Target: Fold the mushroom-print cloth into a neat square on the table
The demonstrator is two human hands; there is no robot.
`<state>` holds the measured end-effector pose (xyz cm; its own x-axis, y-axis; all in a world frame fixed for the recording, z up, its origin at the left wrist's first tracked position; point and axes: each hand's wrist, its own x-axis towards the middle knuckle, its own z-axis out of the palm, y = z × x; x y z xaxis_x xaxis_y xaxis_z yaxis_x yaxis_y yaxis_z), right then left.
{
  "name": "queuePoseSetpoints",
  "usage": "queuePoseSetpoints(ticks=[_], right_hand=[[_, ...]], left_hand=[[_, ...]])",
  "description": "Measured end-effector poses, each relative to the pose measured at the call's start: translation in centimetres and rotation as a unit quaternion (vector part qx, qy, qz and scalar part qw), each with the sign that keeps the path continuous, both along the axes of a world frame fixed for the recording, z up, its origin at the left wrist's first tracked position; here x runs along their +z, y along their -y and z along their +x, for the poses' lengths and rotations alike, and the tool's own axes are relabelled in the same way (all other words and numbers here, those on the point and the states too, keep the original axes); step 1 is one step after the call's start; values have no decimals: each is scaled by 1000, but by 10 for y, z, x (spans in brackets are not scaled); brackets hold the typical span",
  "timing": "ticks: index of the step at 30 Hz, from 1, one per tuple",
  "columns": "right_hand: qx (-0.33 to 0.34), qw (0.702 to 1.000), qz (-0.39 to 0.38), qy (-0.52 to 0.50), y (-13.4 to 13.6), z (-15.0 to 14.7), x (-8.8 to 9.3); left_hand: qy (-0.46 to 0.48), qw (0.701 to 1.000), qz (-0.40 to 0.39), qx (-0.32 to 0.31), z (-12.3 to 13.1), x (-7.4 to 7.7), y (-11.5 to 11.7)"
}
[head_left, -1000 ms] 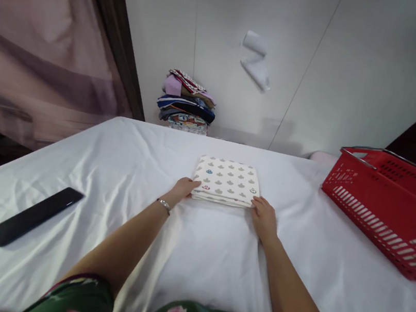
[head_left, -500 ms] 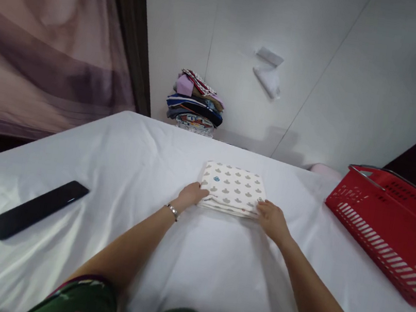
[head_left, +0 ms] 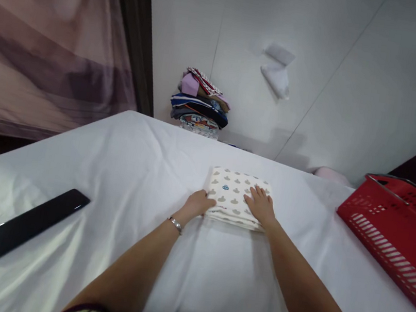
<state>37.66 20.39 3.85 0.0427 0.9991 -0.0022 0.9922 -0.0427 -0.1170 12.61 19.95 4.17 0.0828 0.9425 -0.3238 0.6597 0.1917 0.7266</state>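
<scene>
A folded white cloth [head_left: 235, 194] with grey duck-like prints and one small blue motif lies on the white-sheeted table [head_left: 142, 177]. My left hand [head_left: 200, 203] grips its near left edge, thumb on top and the other fingers partly hidden at the side. Flat on the cloth's right part rests my right hand [head_left: 261, 204], its fingers spread over the top layer. Several layers show along the near edge of the cloth.
To the left lies a long black glossy object [head_left: 31, 223]. A red plastic basket [head_left: 396, 231] stands at the right. Beyond the far edge rises a stack of folded clothes [head_left: 202, 103] by the white wall [head_left: 254, 6]. A pinkish curtain [head_left: 52, 49] hangs at left.
My right hand has moved from the cloth's near right corner onto its top and spread its fingers. My left hand stays at the left edge. The whole view has shifted slightly.
</scene>
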Motion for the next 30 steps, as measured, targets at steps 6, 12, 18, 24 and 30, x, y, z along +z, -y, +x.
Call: queuePoseSetpoints(ticks=[6,12,18,24,30], right_hand=[[1,1000,8,11,-1,5,-9],[10,1000,15,18,-1,4,-9],[1,1000,-1,12,-3,5,-9],[-2,1000,6,2,-2,4,-9],[6,1000,17,-4,0,3,-7]], left_hand=[[100,994,-51,-4,-4,-2,-5],[49,998,11,26,-8,4,-37],[42,997,47,45,6,7,-70],[85,994,48,46,19,-5,-74],[33,994,86,64,17,-15,-74]])
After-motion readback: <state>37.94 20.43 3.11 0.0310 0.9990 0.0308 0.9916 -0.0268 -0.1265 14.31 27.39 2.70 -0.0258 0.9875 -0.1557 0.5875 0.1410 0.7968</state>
